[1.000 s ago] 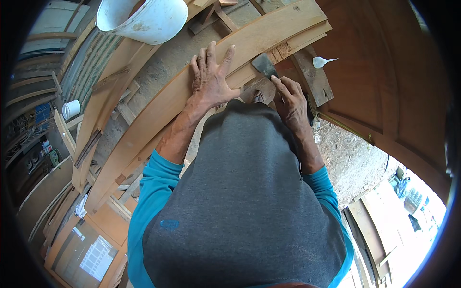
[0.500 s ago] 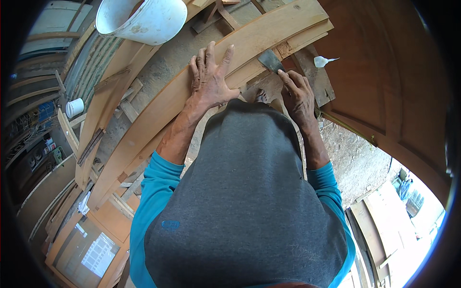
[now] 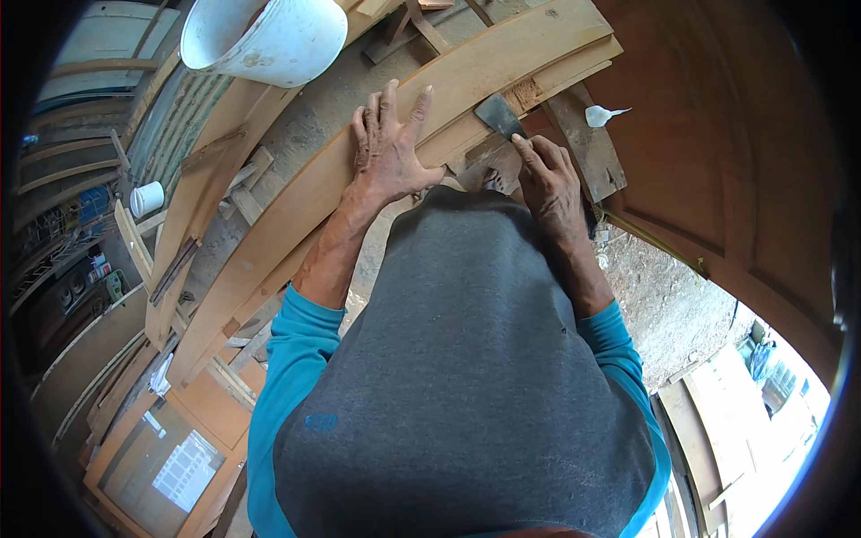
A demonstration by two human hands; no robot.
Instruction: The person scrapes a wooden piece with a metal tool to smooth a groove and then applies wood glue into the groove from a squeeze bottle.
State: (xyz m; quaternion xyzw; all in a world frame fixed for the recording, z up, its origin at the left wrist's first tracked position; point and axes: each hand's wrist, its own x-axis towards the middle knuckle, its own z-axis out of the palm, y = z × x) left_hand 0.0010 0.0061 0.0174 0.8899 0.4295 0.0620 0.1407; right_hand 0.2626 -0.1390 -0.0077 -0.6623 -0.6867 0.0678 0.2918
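Observation:
A long light-brown wooden board (image 3: 291, 202) runs from the lower left to the upper right. My left hand (image 3: 387, 148) rests flat on it with the fingers spread. In my right hand (image 3: 550, 184) is a putty knife (image 3: 500, 116), its wide dark blade pointing up and left. The blade lies at the board's near edge, beside a rough, tan recess (image 3: 523, 95) in the wood; whether it touches the wood I cannot tell. My fingers wrap round the handle and hide most of it.
A large white bucket (image 3: 296, 45) stands beyond the board. Right of my right hand, a small white nozzle bottle (image 3: 596, 116) sits on a wood piece (image 3: 587, 157). Brown panelled doors (image 3: 691, 134) fill the right side. A small white tub (image 3: 146, 199) and loose timber (image 3: 202, 202) lie left.
The putty knife in my right hand has shifted slightly left and down, away from the recess. My left hand stays in nearly the same place on the board.

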